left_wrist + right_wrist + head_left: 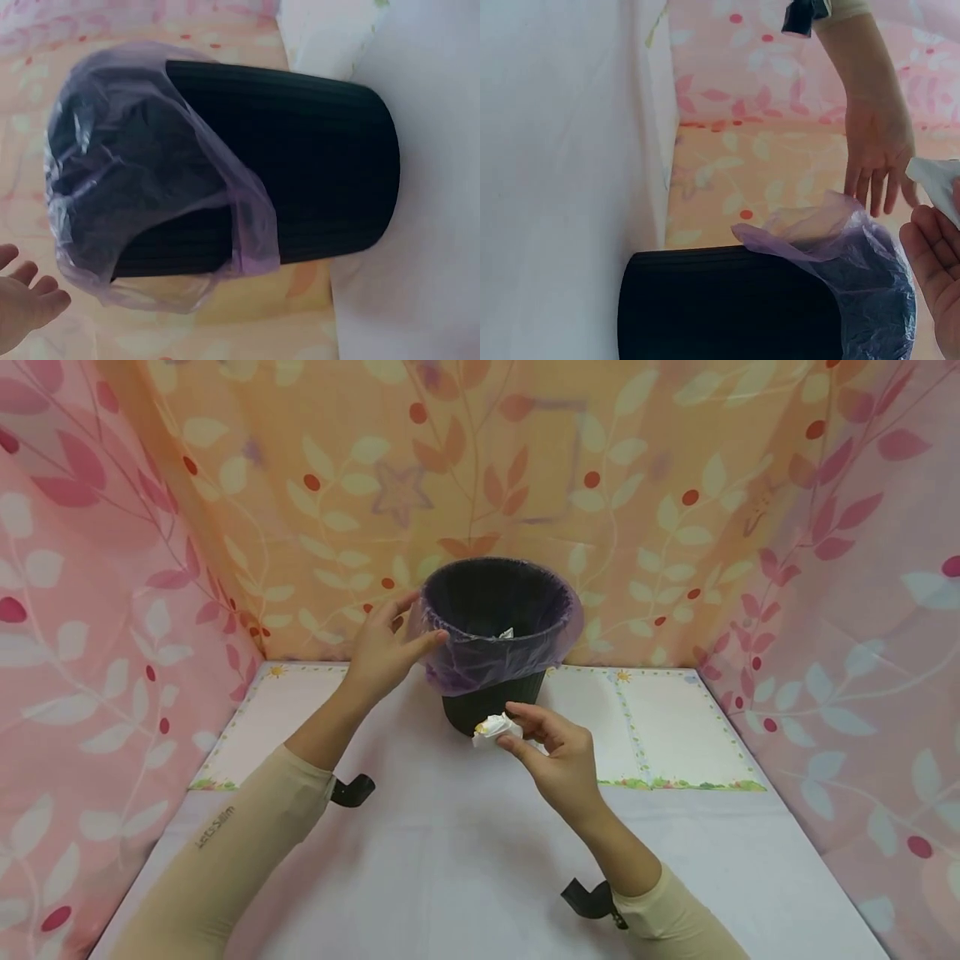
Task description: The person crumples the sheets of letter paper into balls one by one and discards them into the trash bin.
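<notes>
A black trash bin [491, 706] stands upright on the table, lined with a thin purple plastic bag [487, 664] folded over its rim. My left hand [386, 647] is at the left side of the rim, fingers extended and thumb towards the bag's edge; in the left wrist view the fingers [45, 296] show beside the bag. Between thumb and fingers, my right hand [558, 760] pinches a crumpled white tissue [497, 728] with a yellowish spot, in front of the bin. The right wrist view shows this tissue [937, 184] above the rim end of the bin. Inside the bin is a small white scrap [507, 633].
White mats with flowered borders [693, 727] lie along the back of the white table [450, 860]. Patterned curtains [360, 493] enclose the back and both sides. Black camera mounts [354, 791] stick out from both wrists.
</notes>
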Action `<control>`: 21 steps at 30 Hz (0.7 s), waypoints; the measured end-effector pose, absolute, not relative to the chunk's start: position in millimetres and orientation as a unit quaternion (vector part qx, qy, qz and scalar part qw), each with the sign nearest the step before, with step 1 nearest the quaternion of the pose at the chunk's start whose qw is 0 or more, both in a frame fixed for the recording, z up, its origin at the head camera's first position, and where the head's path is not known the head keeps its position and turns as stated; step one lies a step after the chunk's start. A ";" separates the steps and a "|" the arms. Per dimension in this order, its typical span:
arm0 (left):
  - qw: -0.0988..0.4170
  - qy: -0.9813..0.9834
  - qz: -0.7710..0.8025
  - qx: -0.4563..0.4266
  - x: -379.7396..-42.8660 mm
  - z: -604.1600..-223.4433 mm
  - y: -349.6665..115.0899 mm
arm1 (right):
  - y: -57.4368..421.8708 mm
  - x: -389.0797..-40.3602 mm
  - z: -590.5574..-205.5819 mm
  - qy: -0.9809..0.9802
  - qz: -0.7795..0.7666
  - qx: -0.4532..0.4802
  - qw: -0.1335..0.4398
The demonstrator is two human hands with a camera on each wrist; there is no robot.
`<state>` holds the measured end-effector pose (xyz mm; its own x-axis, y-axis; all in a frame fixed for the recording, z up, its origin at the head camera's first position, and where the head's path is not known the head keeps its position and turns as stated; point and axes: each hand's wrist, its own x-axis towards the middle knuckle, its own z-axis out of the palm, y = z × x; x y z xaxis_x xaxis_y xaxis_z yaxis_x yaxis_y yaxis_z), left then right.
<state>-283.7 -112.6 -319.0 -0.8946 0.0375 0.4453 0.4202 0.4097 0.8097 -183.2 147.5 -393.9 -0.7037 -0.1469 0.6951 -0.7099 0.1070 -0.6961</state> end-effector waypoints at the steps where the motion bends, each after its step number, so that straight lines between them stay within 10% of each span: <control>1: 0.176 -0.826 -0.518 -0.137 -287.3 -318.4 -112.2 | 148.0 -182.6 -392.7 -0.709 0.594 0.299 0.235; 21: 0.156 -0.862 -0.463 -0.137 -325.2 -328.1 -104.0 | 166.0 -183.6 -372.2 -0.704 0.604 0.304 0.216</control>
